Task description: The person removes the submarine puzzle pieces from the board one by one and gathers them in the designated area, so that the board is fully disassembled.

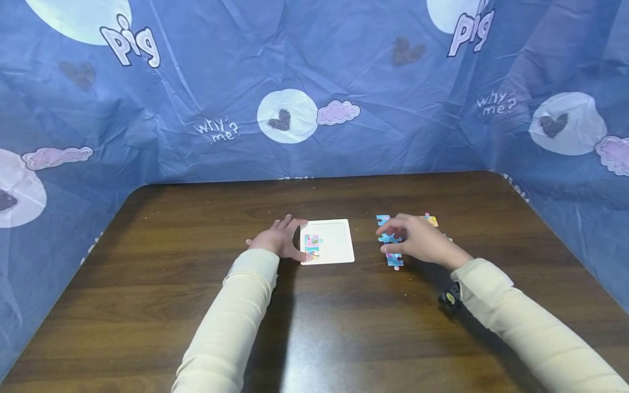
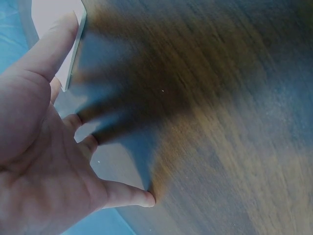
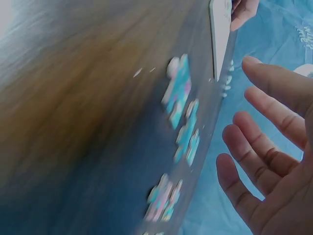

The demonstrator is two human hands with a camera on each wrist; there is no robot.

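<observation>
Head view, blue-and-pink jigsaw pieces [image 1: 395, 260] loose at three o'clock from a white tray [image 1: 338, 241], a yellow piece [image 1: 432, 220] among them, multicoloured pieces [image 1: 312, 248] inside at eight o'clock, left hand [image 1: 276, 239] spread at the tray's nine o'clock edge, right hand [image 1: 420, 237] spread above the loose ones.

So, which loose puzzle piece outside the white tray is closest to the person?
The blue piece with pink patches, at the near end of the left-hand column; other visible loose pieces, like the yellow one, lie farther back.
</observation>
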